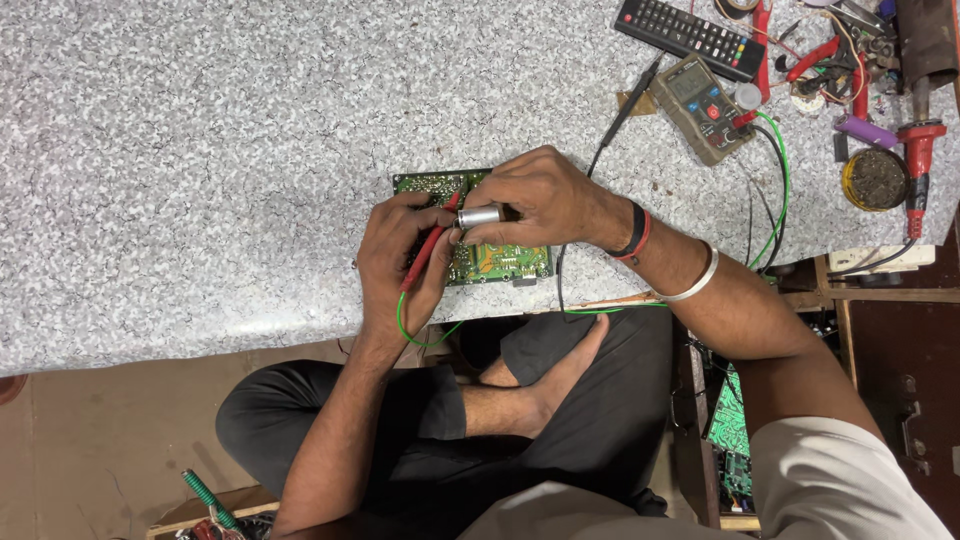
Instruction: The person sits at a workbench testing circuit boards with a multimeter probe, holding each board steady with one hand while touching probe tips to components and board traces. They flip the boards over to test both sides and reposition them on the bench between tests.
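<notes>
Your left hand (395,262) pinches the red probe (430,245) onto the green circuit board (490,262) at frame centre; your right hand (540,200) grips a small silver cylinder (480,216) just above it. Keep that tip steady and the cylinder clear of neighbouring joints. Upper right, the multimeter (703,108), a remote (690,35) and a soldering iron (918,150) lie on the speckled grey table (200,150).

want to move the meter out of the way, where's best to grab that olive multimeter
Grip the multimeter across its long sides near the screen end, coming from the upper left. It lies flat and tilted, and its leads crowd the lower right end, near the dial side.
</notes>
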The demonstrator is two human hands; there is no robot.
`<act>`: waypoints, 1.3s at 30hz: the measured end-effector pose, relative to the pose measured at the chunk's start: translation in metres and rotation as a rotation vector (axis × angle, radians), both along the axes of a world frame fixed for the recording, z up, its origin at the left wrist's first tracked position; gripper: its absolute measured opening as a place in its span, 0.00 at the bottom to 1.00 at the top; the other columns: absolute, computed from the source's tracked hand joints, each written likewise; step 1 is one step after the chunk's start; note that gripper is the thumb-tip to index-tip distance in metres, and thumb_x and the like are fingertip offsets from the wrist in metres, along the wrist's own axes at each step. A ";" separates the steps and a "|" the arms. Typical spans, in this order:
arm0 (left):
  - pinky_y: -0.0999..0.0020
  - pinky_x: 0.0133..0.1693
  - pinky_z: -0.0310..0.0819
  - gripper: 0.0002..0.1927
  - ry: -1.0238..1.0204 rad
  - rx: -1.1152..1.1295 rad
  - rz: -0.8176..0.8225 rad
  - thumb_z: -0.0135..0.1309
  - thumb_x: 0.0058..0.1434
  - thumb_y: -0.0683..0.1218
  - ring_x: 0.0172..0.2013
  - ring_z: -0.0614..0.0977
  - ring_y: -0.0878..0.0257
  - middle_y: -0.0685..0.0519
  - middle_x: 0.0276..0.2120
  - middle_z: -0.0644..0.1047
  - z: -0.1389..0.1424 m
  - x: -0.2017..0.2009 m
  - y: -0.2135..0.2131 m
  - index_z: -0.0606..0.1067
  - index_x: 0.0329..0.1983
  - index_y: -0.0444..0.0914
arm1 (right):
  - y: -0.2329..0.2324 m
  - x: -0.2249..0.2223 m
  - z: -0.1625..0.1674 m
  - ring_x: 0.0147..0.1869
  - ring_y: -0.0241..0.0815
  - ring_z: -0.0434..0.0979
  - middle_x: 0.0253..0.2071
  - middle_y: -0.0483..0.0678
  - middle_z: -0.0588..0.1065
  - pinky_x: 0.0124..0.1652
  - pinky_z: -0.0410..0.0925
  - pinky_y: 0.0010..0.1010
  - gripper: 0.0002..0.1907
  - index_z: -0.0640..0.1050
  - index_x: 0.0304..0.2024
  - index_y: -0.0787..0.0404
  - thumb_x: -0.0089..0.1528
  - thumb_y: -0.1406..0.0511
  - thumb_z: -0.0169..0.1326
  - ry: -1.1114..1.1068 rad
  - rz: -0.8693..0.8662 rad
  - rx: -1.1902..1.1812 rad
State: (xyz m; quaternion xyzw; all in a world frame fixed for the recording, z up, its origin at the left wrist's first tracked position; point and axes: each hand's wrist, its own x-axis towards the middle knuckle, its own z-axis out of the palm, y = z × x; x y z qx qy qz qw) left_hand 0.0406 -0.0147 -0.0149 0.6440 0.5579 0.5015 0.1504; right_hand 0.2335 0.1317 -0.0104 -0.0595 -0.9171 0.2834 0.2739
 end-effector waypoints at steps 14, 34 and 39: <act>0.55 0.53 0.72 0.07 0.018 0.014 -0.046 0.60 0.66 0.41 0.53 0.79 0.49 0.49 0.42 0.78 -0.001 -0.001 0.001 0.76 0.45 0.36 | -0.001 0.000 0.002 0.26 0.42 0.76 0.23 0.46 0.74 0.25 0.66 0.33 0.16 0.81 0.38 0.62 0.56 0.61 0.73 -0.003 0.005 0.006; 0.57 0.54 0.72 0.09 0.001 0.001 -0.051 0.64 0.63 0.42 0.52 0.80 0.51 0.50 0.41 0.79 -0.001 -0.002 0.001 0.77 0.44 0.37 | 0.001 0.000 0.000 0.25 0.39 0.75 0.24 0.47 0.76 0.24 0.64 0.31 0.16 0.82 0.40 0.61 0.58 0.60 0.72 0.017 0.019 0.001; 0.57 0.54 0.71 0.09 0.004 -0.006 -0.048 0.65 0.62 0.42 0.51 0.80 0.52 0.50 0.41 0.79 -0.001 -0.002 0.001 0.77 0.43 0.37 | 0.000 0.001 0.002 0.24 0.40 0.74 0.22 0.47 0.74 0.24 0.63 0.33 0.16 0.82 0.41 0.62 0.57 0.60 0.73 -0.007 0.015 0.007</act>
